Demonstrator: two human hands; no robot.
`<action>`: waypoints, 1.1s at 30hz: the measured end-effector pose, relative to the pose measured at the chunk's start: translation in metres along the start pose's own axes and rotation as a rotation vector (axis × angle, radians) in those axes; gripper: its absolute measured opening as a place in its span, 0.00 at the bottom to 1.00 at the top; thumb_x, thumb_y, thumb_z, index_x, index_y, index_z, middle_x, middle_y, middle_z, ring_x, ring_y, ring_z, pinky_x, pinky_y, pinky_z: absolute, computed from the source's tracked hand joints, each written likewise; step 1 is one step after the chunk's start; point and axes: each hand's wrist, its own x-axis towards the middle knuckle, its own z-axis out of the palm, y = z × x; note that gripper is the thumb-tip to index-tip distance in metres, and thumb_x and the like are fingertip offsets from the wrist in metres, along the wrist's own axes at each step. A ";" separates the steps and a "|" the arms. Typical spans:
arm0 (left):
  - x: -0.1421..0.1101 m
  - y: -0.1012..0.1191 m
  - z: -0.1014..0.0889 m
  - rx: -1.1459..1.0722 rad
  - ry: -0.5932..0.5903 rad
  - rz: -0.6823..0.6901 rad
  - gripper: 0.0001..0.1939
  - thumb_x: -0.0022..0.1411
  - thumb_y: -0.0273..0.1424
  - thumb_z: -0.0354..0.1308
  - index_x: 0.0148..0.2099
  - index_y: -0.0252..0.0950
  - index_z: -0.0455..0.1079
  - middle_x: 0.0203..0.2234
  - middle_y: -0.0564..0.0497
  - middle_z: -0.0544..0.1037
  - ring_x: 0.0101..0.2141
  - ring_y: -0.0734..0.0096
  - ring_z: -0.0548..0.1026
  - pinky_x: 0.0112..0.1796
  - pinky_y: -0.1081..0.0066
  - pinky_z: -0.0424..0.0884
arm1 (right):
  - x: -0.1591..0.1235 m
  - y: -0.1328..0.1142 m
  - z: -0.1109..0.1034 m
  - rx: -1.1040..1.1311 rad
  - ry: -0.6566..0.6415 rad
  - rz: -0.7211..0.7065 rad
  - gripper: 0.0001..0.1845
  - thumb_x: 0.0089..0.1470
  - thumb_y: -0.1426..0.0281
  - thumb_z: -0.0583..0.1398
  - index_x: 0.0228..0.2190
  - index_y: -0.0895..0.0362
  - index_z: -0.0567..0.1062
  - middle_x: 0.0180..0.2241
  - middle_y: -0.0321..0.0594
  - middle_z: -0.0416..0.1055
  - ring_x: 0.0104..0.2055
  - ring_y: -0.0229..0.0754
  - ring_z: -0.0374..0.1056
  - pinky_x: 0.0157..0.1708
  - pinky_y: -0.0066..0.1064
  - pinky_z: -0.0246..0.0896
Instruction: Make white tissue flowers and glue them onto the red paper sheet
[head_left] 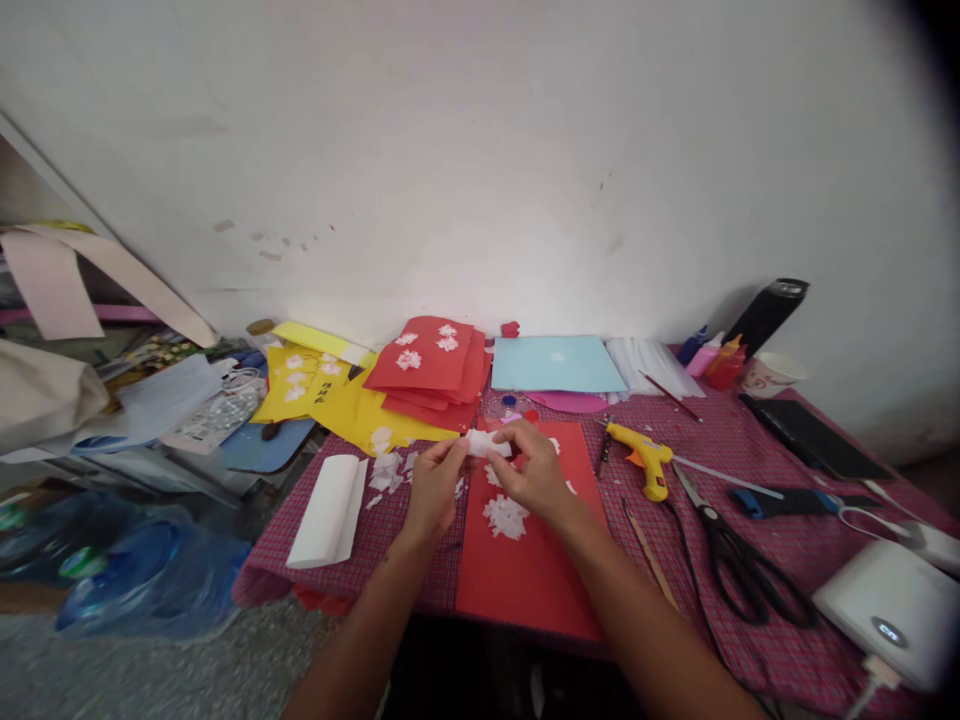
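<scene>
Both hands pinch a small piece of white tissue paper [488, 444] above a red sheet [534, 582]. My left hand [436, 482] grips its left end, fingers closed. The right end sits between the thumb and fingers of my right hand [534, 468]. On the red sheet below lies a white paper flower [505, 516], with more white paper shapes partly hidden behind my right hand. Torn white scraps [385, 472] lie left of my left hand. A folded white paper [328, 512] rests on the checked cloth at the table's left front.
Red cards with white flowers [427, 360] are stacked behind, beside yellow papers [352, 405]. A light blue sheet [556, 364] lies at the back. Right of the red sheet are a yellow glue gun [643, 458], black-handled scissors [750, 570], a blue cutter [787, 502] and a white power bank [889, 610].
</scene>
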 end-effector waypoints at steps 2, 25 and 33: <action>0.000 -0.001 0.000 0.037 0.001 0.034 0.14 0.55 0.40 0.67 0.35 0.32 0.78 0.27 0.49 0.78 0.27 0.73 0.74 0.34 0.71 0.70 | -0.001 0.000 0.000 -0.031 0.001 -0.054 0.06 0.55 0.72 0.60 0.36 0.53 0.69 0.33 0.41 0.71 0.35 0.45 0.67 0.37 0.36 0.62; -0.004 -0.007 -0.003 0.133 -0.053 0.063 0.16 0.60 0.42 0.63 0.37 0.32 0.77 0.26 0.50 0.77 0.27 0.73 0.72 0.31 0.73 0.68 | 0.005 0.004 0.005 0.446 0.004 0.439 0.10 0.54 0.65 0.60 0.24 0.56 0.70 0.21 0.32 0.64 0.22 0.36 0.59 0.23 0.28 0.54; -0.006 -0.003 -0.001 0.111 -0.061 0.034 0.16 0.59 0.42 0.63 0.36 0.32 0.76 0.26 0.50 0.78 0.26 0.73 0.72 0.30 0.73 0.68 | 0.006 0.002 0.001 0.505 -0.075 0.438 0.11 0.54 0.65 0.60 0.22 0.56 0.69 0.20 0.31 0.63 0.22 0.35 0.58 0.23 0.28 0.53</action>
